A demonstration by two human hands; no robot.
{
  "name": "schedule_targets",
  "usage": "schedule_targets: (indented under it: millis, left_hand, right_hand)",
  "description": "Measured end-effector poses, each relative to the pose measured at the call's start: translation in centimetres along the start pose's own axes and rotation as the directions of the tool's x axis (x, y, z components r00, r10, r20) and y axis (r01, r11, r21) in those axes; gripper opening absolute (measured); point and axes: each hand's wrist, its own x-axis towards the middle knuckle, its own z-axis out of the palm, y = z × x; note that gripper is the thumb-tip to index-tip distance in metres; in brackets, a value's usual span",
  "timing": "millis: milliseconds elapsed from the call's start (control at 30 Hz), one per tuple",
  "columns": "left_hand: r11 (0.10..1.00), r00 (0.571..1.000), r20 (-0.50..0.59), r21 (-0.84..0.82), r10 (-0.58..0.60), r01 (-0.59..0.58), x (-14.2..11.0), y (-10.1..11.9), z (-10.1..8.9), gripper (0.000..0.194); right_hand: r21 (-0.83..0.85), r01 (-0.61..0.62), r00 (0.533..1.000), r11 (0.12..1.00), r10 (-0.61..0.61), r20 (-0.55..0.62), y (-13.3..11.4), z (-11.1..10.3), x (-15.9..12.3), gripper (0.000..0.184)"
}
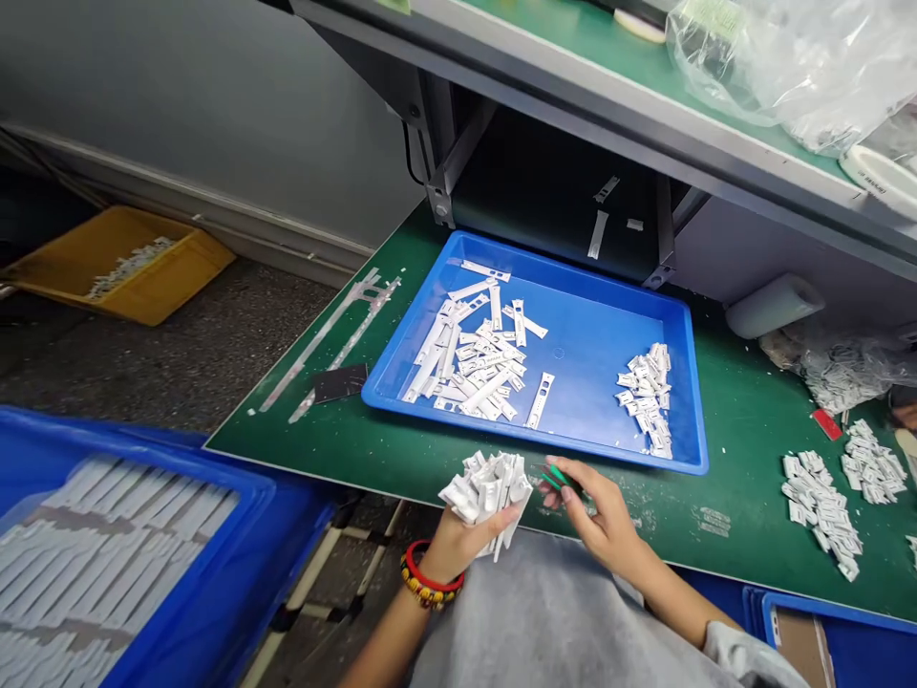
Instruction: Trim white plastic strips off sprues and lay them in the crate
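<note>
My left hand (462,540) is shut on a thick bunch of small white plastic parts (487,492), held just above the front edge of the green work mat (737,449). Close to that bunch, my right hand (594,511) pinches green tweezers (557,478). A blue plastic tray (587,363) lies on the mat ahead of both hands. It holds a loose spread of white strips (469,358) on its left and a smaller heap of white parts (647,401) at its right. Two more heaps of white parts (817,511) lie on the mat at the right.
Long pale runner strips (330,334) and a black piece (340,384) lie left of the tray. A blue crate of stacked white strips (107,554) stands low left, and a yellow crate (121,268) sits on the floor. A shelf (573,86) with a plastic bag (788,57) overhangs the mat.
</note>
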Motion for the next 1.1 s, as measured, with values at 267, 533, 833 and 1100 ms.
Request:
schedule_targets:
  millis: [267,533,833,1100]
  left_hand:
    - [0.994,0.994,0.065,-0.066,-0.084,0.088,-1.4,1.2,-1.1,0.039]
    - [0.996,0.995,0.059,-0.014,-0.084,0.085,-2.5,0.9,-1.3,0.033]
    - [0.982,0.984,0.042,-0.058,-0.175,0.177,-3.6,-0.4,-1.3,0.033]
    - [0.989,0.993,0.02,0.096,-0.112,0.11,-4.4,-0.6,-1.2,0.037]
  right_hand:
    - [-0.157,0.141,0.99,0.978,-0.136,0.041,-2.5,-2.7,0.6,0.046]
    - [-0.108,0.05,0.993,0.993,-0.038,0.113,-2.8,-3.0,-0.4,0.036]
    - [-0.054,0.018,0.987,0.998,-0.009,0.161,-3.1,-3.0,-0.5,0.034]
    - [-0.049,0.061,0.981,0.997,-0.051,0.185,-3.5,-3.4,-0.2,0.034]
